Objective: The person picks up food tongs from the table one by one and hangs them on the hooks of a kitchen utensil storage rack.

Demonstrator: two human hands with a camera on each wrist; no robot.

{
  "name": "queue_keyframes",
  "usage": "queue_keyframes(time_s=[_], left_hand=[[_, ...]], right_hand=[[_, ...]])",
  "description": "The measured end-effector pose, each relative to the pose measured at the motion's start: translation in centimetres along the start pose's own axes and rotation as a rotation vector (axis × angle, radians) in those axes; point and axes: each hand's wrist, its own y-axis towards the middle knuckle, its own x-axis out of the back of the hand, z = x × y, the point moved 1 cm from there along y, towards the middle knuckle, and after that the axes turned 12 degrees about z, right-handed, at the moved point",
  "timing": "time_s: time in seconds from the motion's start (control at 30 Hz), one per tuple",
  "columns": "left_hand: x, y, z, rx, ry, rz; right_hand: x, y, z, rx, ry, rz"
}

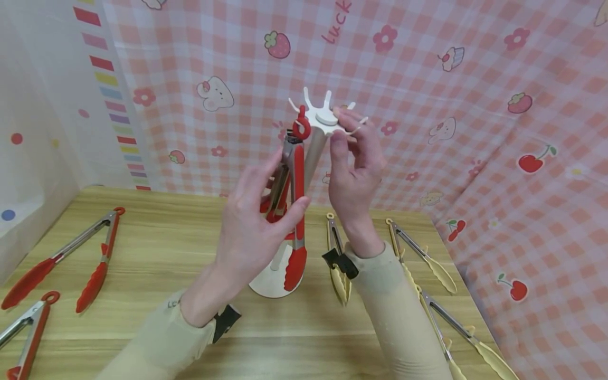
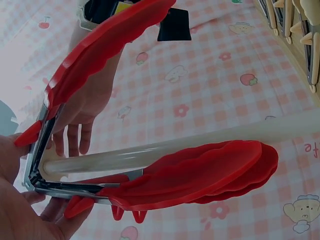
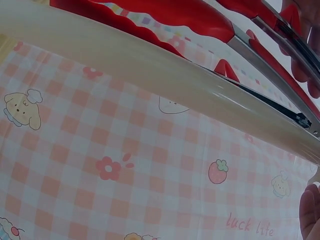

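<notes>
My left hand [image 1: 252, 216] holds a pair of red-tipped tongs [image 1: 298, 195], its thumb across the red handle. The tongs' red hanging ring [image 1: 301, 128] is right at a hook of the white rotating rack top [image 1: 328, 117]. In the left wrist view the held tongs [image 2: 115, 47] are spread wide. With thumb and fingertips my right hand [image 1: 358, 163] pinches the right edge of the rack top. Below it runs the pale pole [image 3: 125, 62] to a round white base [image 1: 271, 282]. More red tongs [image 1: 277, 203] hang behind the held pair, partly hidden.
Two red tongs lie spread at left, the farther tongs [image 1: 100, 253] and the nearer tongs [image 1: 30, 330]. At right lie several cream tongs, among them a narrow pair [image 1: 338, 258] and a spread pair [image 1: 423, 253]. A checked cloth [image 1: 228, 68] hangs behind the wooden table [image 1: 166, 295].
</notes>
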Motion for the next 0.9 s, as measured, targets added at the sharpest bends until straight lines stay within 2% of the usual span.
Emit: queue_keyframes(time_s=[0.3,0.9], left_hand=[[-0.29,0.07,-0.22,0.034,0.008,-0.012],[-0.64,0.31,0.06,0.017,0.055,-0.028]], right_hand=[[-0.06,0.07,0.02,0.016,0.005,-0.003],[0.04,0.02,-0.07,0.013,-0.012,0.012]])
